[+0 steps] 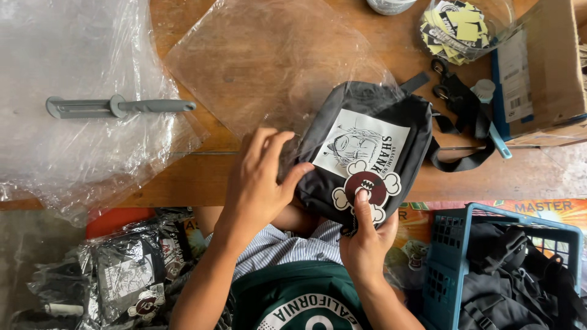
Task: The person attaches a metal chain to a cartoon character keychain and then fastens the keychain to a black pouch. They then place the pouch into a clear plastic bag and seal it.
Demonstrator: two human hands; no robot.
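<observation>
Bagging step: left hand (260, 177) fingers clamp sleeve (269, 67) at 9 o'clock, right hand (365, 241) fingers pinch pouch (367, 150); next, push pouch toward 12 o'clock.

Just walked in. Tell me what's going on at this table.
A person is handling a small black bag with a printed patch at the edge of a wooden table. The left hand grips the bag's side beside a clear plastic sleeve; the right hand presses a skull-shaped sticker onto its front. Already wrapped bags lie lower left, and a blue crate of black bags sits lower right.
</observation>
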